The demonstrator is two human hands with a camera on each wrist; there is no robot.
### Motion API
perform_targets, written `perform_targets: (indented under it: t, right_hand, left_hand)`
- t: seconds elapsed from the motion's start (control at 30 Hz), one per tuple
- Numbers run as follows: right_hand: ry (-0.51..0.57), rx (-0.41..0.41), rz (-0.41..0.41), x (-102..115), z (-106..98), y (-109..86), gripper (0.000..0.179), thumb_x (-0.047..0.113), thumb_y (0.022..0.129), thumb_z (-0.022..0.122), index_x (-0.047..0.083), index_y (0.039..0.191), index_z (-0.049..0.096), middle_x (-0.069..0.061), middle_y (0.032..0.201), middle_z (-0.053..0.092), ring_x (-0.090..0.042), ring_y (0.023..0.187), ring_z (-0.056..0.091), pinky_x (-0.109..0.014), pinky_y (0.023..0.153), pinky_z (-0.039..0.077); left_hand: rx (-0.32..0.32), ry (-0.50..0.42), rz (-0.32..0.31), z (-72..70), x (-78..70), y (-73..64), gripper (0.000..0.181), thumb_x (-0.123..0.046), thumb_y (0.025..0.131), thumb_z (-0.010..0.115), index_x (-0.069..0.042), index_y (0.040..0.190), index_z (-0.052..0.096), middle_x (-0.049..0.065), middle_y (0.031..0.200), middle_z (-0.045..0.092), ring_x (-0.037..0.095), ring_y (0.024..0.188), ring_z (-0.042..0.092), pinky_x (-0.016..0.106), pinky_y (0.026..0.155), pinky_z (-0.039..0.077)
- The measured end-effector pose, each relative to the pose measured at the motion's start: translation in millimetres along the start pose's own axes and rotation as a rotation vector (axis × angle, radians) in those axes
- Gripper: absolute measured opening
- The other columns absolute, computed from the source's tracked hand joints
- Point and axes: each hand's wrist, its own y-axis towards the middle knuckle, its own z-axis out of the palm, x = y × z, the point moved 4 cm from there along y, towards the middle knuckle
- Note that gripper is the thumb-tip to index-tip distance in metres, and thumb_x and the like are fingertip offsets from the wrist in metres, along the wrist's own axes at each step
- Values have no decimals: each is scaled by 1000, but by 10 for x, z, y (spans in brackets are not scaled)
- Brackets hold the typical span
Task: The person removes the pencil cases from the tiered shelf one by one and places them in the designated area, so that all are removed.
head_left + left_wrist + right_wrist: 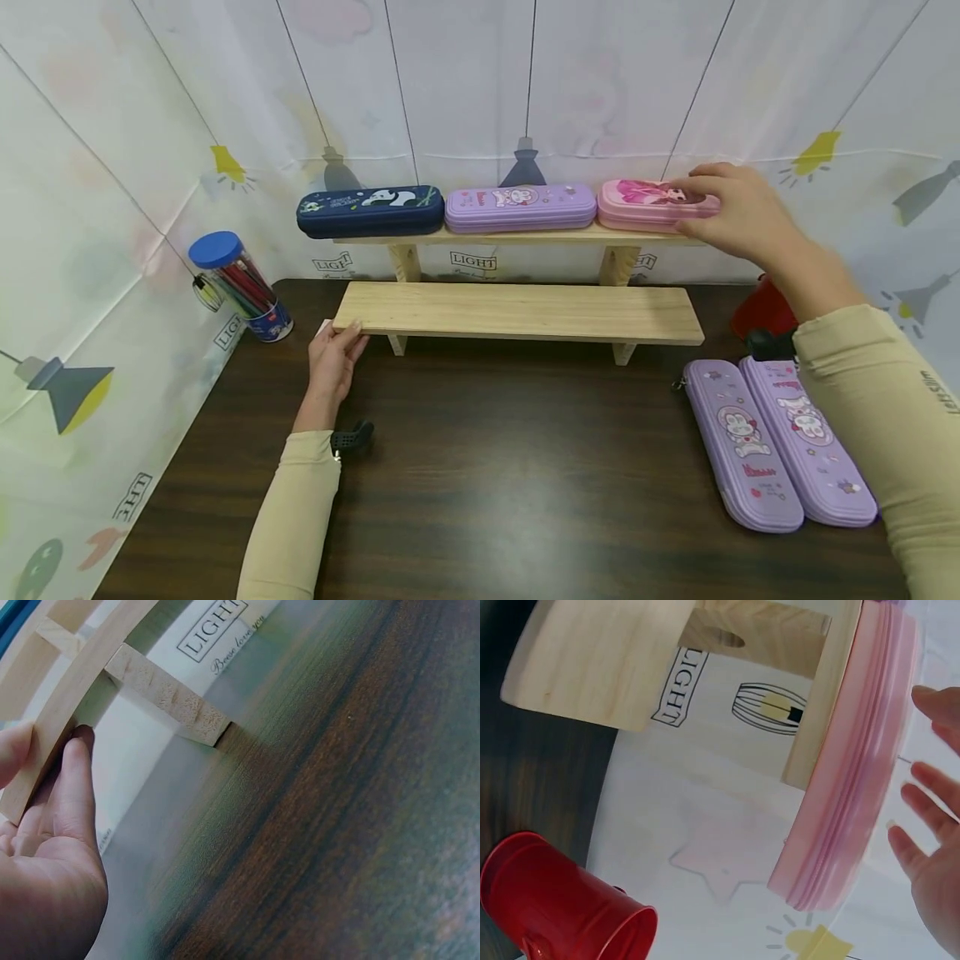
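Observation:
My left hand pinches the left end of the lower board of a two-tier wooden shelf, thumb above and fingers beneath in the left wrist view. On the upper tier stand a dark blue panda pencil case, a lilac pencil case and a pink pencil case, end to end. Beside the pink one is my right hand. The right wrist view shows its fingers spread and apart from the pink case, whose end juts past the upper board.
Two lilac pencil cases lie side by side on the dark table, right. A red metal bucket sits behind my right forearm. At the back left stands a clear tube of coloured pencils with a blue lid. A printed curtain hangs behind.

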Motion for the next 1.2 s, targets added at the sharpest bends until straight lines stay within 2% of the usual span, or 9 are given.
perform_targets:
  t: [0.17, 0.23, 0.33, 0.43, 0.63, 0.8, 0.97, 1.1, 1.2]
  right_hand:
    - [90, 102, 54, -101, 63, 132, 50, 14, 88, 65, 4, 137, 58, -30, 153, 37, -53, 141, 29, -74, 112, 28]
    - [124, 128, 83, -156, 94, 158, 47, 12, 88, 65, 3, 135, 60, -29, 153, 36, -52, 140, 31, -72, 111, 30]
    - [158, 150, 112, -208, 114, 176, 45, 9, 87, 63, 4, 132, 60, -29, 146, 44, -46, 129, 41, -63, 104, 38]
    - [161, 173, 113, -214, 112, 182, 44, 6, 86, 62, 4, 130, 60, -27, 135, 51, -40, 111, 44, -51, 87, 40]
    - [107, 190, 12, -155, 83, 189, 46, 0, 82, 63, 6, 127, 62, -21, 110, 55, -29, 95, 43, -37, 73, 35]
    - [90, 206, -47, -183, 85, 149, 50, 4, 83, 70, 7, 132, 63, -23, 114, 57, -32, 100, 46, -38, 75, 36]
    - [118, 244, -13, -235, 112, 112, 59, 15, 84, 75, 10, 140, 57, -29, 128, 47, -41, 114, 40, -46, 82, 35]
    - [138, 280, 28, -253, 130, 92, 65, 17, 83, 76, 12, 144, 52, -28, 127, 42, -38, 111, 37, -42, 80, 34]
    - [127, 315, 32, -254, 131, 82, 68, 21, 85, 74, 13, 147, 48, -29, 126, 47, -35, 106, 41, -38, 77, 37]
  left_hand:
    - [-1, 5, 4, 29, 6, 11, 52, -12, 99, 60, -4, 147, 43, 7, 123, 59, 5, 104, 68, 18, 91, 57]
    - [1, -1, 1, 41, 17, 19, 51, -11, 99, 60, -4, 147, 43, 7, 123, 58, 5, 103, 68, 18, 91, 58]
    - [6, 1, -3, 59, 32, 26, 52, -11, 99, 61, -4, 147, 43, 7, 124, 58, 5, 104, 68, 19, 91, 58]
    - [6, 10, -2, 71, 36, 25, 53, -11, 99, 61, -4, 147, 43, 8, 124, 58, 6, 104, 68, 19, 92, 58]
    - [0, 16, -2, 73, 17, 9, 53, -11, 98, 62, -4, 148, 42, 6, 123, 59, 6, 104, 68, 21, 94, 57]
    - [-8, 25, 1, 58, -2, -10, 53, -11, 99, 61, -4, 148, 42, 6, 121, 59, 5, 103, 68, 20, 92, 58]
    - [-14, 22, 7, 47, -13, -25, 52, -10, 99, 61, -3, 147, 43, 5, 119, 60, 4, 102, 68, 24, 97, 56]
    - [-12, 24, 3, 43, -6, -30, 52, -11, 99, 61, -3, 147, 43, 5, 119, 61, 4, 102, 68, 22, 95, 57]
    - [-17, 24, 3, 40, -4, -36, 52, -12, 99, 61, -4, 147, 43, 5, 120, 61, 4, 102, 68, 21, 92, 57]
